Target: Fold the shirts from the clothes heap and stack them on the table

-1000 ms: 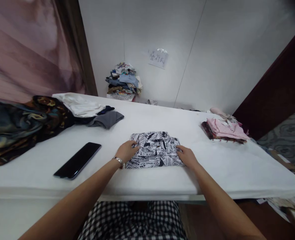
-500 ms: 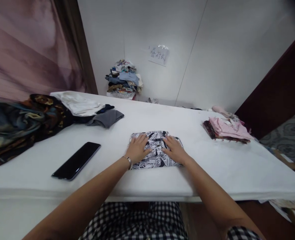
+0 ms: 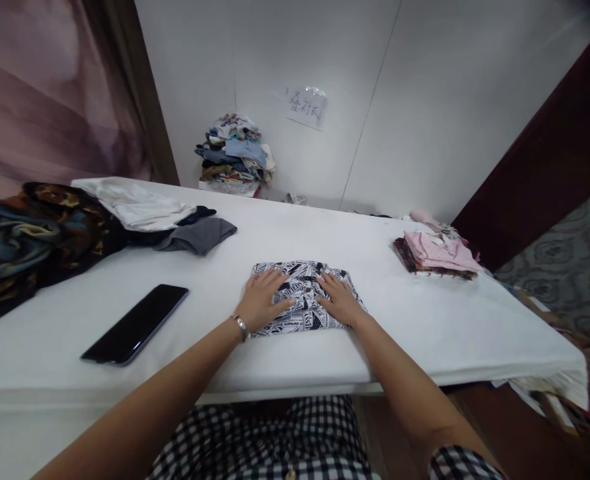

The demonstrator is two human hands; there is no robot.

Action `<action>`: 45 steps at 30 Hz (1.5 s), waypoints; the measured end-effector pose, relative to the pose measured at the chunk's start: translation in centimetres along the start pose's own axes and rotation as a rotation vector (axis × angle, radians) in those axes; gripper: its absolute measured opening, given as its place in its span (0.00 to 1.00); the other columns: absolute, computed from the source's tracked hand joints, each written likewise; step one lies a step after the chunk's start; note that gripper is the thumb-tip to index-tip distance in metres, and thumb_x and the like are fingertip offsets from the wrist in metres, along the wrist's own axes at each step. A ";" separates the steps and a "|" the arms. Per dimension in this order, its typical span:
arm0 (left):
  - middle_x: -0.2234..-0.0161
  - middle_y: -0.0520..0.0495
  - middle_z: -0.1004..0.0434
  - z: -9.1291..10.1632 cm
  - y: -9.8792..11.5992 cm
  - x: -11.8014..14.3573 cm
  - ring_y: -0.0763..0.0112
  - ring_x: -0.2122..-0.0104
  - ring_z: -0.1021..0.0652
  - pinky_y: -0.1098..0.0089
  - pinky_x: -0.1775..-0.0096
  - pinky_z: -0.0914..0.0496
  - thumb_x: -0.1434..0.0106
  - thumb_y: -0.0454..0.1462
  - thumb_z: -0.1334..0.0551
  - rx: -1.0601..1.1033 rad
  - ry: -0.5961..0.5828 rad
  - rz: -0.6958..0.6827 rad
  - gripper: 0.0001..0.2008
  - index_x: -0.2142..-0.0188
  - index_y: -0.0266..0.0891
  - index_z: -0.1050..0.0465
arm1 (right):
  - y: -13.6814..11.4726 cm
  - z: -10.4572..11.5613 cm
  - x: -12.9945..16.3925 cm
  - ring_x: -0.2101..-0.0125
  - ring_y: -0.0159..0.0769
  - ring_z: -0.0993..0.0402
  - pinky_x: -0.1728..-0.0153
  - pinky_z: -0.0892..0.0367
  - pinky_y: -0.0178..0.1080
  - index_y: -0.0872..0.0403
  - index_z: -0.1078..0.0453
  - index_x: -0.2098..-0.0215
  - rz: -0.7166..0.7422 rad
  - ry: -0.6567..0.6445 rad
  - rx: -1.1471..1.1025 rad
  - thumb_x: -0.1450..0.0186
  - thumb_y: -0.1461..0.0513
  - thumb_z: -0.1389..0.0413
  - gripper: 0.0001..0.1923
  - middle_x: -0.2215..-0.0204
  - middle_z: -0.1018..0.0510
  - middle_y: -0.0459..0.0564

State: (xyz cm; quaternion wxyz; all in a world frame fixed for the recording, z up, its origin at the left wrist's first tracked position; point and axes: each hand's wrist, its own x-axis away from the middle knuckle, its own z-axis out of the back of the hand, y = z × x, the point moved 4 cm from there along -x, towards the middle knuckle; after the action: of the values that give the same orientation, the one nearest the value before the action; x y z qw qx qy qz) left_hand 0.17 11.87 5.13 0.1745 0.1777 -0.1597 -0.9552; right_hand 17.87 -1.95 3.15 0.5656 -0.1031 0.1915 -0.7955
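A folded shirt (image 3: pixel 302 303) with a black-and-white newsprint pattern lies flat on the white-covered table (image 3: pixel 295 230), close to its front edge. On its left part rests my left hand (image 3: pixel 263 297), palm down with the fingers spread and a bracelet at the wrist. My right hand (image 3: pixel 341 297) lies flat on the right part, fingers apart. Both thumbs point inward over the fabric, and the middle of the shirt shows between them. The cloth under my palms is hidden.
A black phone (image 3: pixel 135 325) lies left of the shirt. Farther left are a dark patterned garment heap (image 3: pixel 69 233), white cloth (image 3: pixel 137 205) and grey cloth (image 3: pixel 199 236). Folded pink clothing (image 3: pixel 437 252) tops a pile at right. A clothes stack (image 3: pixel 235 153) stands behind the table.
The whole view has shifted, so the objects appear farther left. Both hands stay flat on the shirt, which keeps its folded shape.
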 end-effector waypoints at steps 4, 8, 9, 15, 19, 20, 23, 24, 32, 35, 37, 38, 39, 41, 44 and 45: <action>0.40 0.42 0.36 -0.5 2.7 2.3 0.54 0.42 0.36 0.48 0.41 0.51 0.42 0.54 0.41 -0.069 -0.067 -0.233 0.30 0.42 0.46 0.37 | 0.5 0.9 -0.1 0.34 0.44 0.59 0.37 0.63 0.55 0.46 0.42 0.38 0.003 0.037 -0.171 0.36 0.46 0.50 0.31 0.34 0.48 0.50; 0.49 0.42 0.27 -0.9 3.5 1.9 0.55 0.50 0.30 0.53 0.49 0.40 0.37 0.44 0.44 -0.129 -0.133 -0.233 0.17 0.51 0.42 0.29 | -0.7 3.5 2.2 0.39 0.45 0.43 0.39 0.51 0.53 0.48 0.27 0.50 0.013 0.377 -0.444 0.39 0.48 0.45 0.22 0.45 0.28 0.51; 0.52 0.41 0.25 -0.8 3.5 1.5 0.56 0.53 0.28 0.54 0.52 0.39 0.35 0.41 0.46 -0.137 -0.138 -0.235 0.13 0.55 0.41 0.27 | -1.2 3.7 3.3 0.43 0.45 0.36 0.41 0.46 0.52 0.49 0.25 0.55 -0.006 0.458 -0.532 0.39 0.49 0.44 0.19 0.50 0.24 0.52; 0.69 0.44 0.23 0.8 3.2 -0.9 0.62 0.65 0.26 0.62 0.60 0.36 0.34 0.40 0.50 -0.013 -0.121 -0.069 0.15 0.69 0.40 0.27 | -5.0 -1.4 9.8 0.73 0.39 0.23 0.66 0.28 0.45 0.55 0.26 0.65 -0.396 0.127 -1.298 0.44 0.46 0.40 0.21 0.71 0.20 0.54; 0.68 0.45 0.22 1.8 4.1 -0.5 0.62 0.64 0.26 0.61 0.59 0.35 0.33 0.39 0.51 0.000 -0.074 -0.098 0.14 0.66 0.41 0.27 | -6.1 -2.7 9.8 0.57 0.44 0.23 0.61 0.27 0.47 0.51 0.31 0.53 -0.441 0.032 -1.571 0.43 0.47 0.39 0.25 0.56 0.22 0.57; 0.67 0.45 0.22 1.9 4.6 -0.1 0.61 0.63 0.25 0.60 0.58 0.35 0.33 0.39 0.51 -0.014 -0.060 -0.130 0.14 0.65 0.41 0.27 | -6.3 -2.7 9.1 0.54 0.45 0.25 0.59 0.28 0.48 0.50 0.32 0.53 -0.433 0.001 -1.631 0.42 0.45 0.41 0.25 0.54 0.23 0.57; 0.60 0.44 0.22 1.4 6.0 1.3 0.60 0.57 0.26 0.57 0.53 0.36 0.34 0.36 0.50 -0.066 -0.028 -0.256 0.11 0.63 0.40 0.28 | -6.6 -2.6 6.3 0.53 0.43 0.27 0.55 0.29 0.49 0.51 0.32 0.53 -0.394 -0.014 -1.774 0.40 0.44 0.45 0.25 0.51 0.25 0.55; 0.56 0.43 0.23 1.1 6.5 1.9 0.59 0.55 0.26 0.56 0.51 0.37 0.34 0.35 0.49 -0.088 -0.022 -0.305 0.11 0.63 0.39 0.28 | -6.6 -2.7 5.3 0.54 0.42 0.27 0.55 0.29 0.47 0.51 0.31 0.53 -0.398 0.032 -1.812 0.39 0.45 0.45 0.24 0.51 0.25 0.54; 0.47 0.43 0.26 -1.2 6.4 3.8 0.56 0.46 0.30 0.51 0.45 0.38 0.34 0.38 0.48 -0.145 0.045 -0.436 0.14 0.54 0.42 0.27 | -6.9 -4.3 2.2 0.62 0.47 0.24 0.64 0.28 0.44 0.55 0.28 0.73 -0.578 0.335 -1.928 0.52 0.62 0.39 0.08 0.75 0.20 0.49; 0.41 0.45 0.33 0.2 6.1 3.8 0.57 0.43 0.32 0.51 0.44 0.37 0.35 0.44 0.46 -0.060 0.113 -0.490 0.21 0.43 0.47 0.36 | -6.4 -2.7 2.8 0.61 0.48 0.24 0.62 0.28 0.49 0.52 0.28 0.72 -0.538 0.378 -1.944 0.52 0.63 0.41 0.07 0.75 0.20 0.45; 0.39 0.46 0.37 1.5 5.7 4.0 0.58 0.41 0.33 0.53 0.43 0.35 0.36 0.46 0.45 -0.006 0.180 -0.498 0.29 0.37 0.49 0.47 | -5.7 -1.1 3.7 0.61 0.48 0.23 0.60 0.28 0.50 0.51 0.28 0.71 -0.516 0.455 -1.924 0.53 0.64 0.41 0.09 0.74 0.19 0.44; 0.39 0.47 0.38 1.9 5.3 4.1 0.59 0.41 0.33 0.54 0.44 0.34 0.36 0.46 0.45 0.011 0.215 -0.479 0.31 0.35 0.49 0.51 | -5.1 -0.3 4.2 0.61 0.47 0.23 0.59 0.28 0.50 0.52 0.28 0.70 -0.515 0.491 -1.917 0.53 0.64 0.41 0.10 0.74 0.19 0.45; 0.39 0.47 0.37 2.1 4.7 4.3 0.59 0.42 0.32 0.55 0.45 0.32 0.37 0.45 0.45 0.017 0.245 -0.452 0.33 0.34 0.50 0.54 | -4.5 0.6 4.8 0.62 0.47 0.23 0.58 0.28 0.49 0.53 0.28 0.70 -0.520 0.523 -1.915 0.54 0.65 0.40 0.11 0.74 0.19 0.46; 0.41 0.51 0.34 1.5 3.0 4.9 0.59 0.45 0.28 0.58 0.50 0.27 0.38 0.45 0.44 0.002 0.297 -0.411 0.35 0.34 0.52 0.55 | -3.0 2.2 5.9 0.63 0.47 0.22 0.58 0.28 0.48 0.55 0.28 0.69 -0.528 0.576 -1.928 0.53 0.65 0.40 0.11 0.75 0.19 0.49; 0.45 0.58 0.30 -1.4 0.1 5.9 0.60 0.53 0.22 0.60 0.59 0.21 0.42 0.43 0.42 -0.038 0.370 -0.455 0.36 0.35 0.58 0.53 | 0.0 4.9 7.2 0.64 0.45 0.21 0.58 0.27 0.46 0.56 0.28 0.69 -0.510 0.679 -1.939 0.53 0.65 0.39 0.11 0.75 0.19 0.50; 0.47 0.61 0.28 -2.7 -0.7 6.1 0.61 0.56 0.21 0.61 0.62 0.20 0.43 0.42 0.42 -0.050 0.377 -0.491 0.37 0.36 0.61 0.53 | 1.2 6.0 7.4 0.65 0.45 0.21 0.59 0.27 0.45 0.56 0.28 0.69 -0.501 0.724 -1.931 0.53 0.66 0.39 0.11 0.75 0.19 0.50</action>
State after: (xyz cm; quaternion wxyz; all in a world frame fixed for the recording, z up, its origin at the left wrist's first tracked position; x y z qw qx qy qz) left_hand -4.31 9.46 0.80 -0.0305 0.3805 -0.0532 -0.9228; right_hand 18.68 -10.41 7.71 -0.0268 -0.3020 0.8725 -0.3832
